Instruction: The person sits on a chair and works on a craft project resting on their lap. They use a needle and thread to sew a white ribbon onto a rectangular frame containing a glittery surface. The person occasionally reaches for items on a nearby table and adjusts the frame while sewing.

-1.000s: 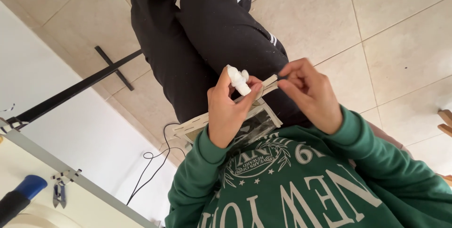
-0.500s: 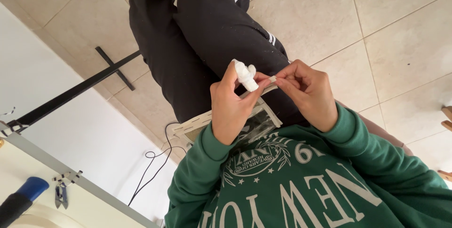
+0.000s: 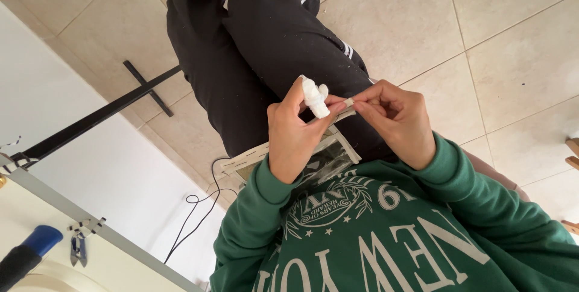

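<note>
Far to my left, out of use, are a blue-handled tool [image 3: 29, 248], small snips [image 3: 78, 250] and a loose black cable [image 3: 196, 207] by the white wall.

My left hand [image 3: 294, 142] is over my lap, thumb and forefinger pressed together on the lower end of a small white piece [image 3: 314, 95]. A second ago that piece lay more slanted and a little lower. Now it stands more upright and is lifted slightly (I can't tell what it is made of, only that it is white and lumpy, with a small second lobe at its top). Its long axis runs steeply from my pinching fingertips up and slightly left in the picture. The free end points away from my chest, towards my knees.

Under my hands a flat card with a clear window [image 3: 329, 158] rests on my thighs.

A thin pale strip [image 3: 345, 101] leads right from the piece. More of it showed between my hands a second ago, and my hands have since closed up so only a short length is visible. I judge the strip is being worked in close to the piece.

My right hand [image 3: 396, 120] pinches the strip's other end, fingertips almost touching my left thumb.
</note>
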